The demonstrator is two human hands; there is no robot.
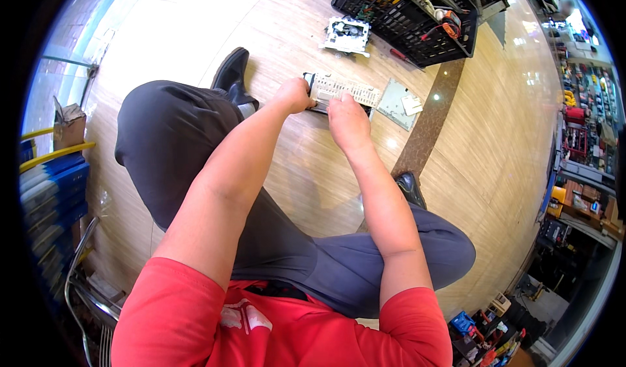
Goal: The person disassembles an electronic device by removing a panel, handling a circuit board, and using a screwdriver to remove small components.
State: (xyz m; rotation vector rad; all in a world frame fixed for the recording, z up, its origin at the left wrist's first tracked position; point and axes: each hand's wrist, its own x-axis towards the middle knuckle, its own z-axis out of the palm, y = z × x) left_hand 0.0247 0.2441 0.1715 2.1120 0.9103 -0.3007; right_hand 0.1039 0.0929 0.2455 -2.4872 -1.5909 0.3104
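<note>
Left hand [295, 97] closed around the left end of the slotted unit [355, 89], apparently with a steady grip. Right hand [349, 120] at the near long edge of it, with fingers bent; not possible to tell from above whether pinching something small or only pressing. Slotted unit lying on the floor [313, 171], reaching from the left hand to somewhat right of the right fingertips, cream on top, with darker parts below. To the right of the right hand, and near to it, a flat grey plate [392, 100] with white pieces [411, 104] on top. Beyond both hands, a white mechanism [347, 36]; farther and more to the right, a black crate [427, 44] full of tools and parts, with a red-handled tool [398, 55] just beside.

By judgement, rather light and stiff, hardly bending; cream top probably of plastic, a little slippery, and fragile at the thin ribs. Best to take hold at the two short ends, or by the darker lower parts, without squeezing the slotted middle.
</note>
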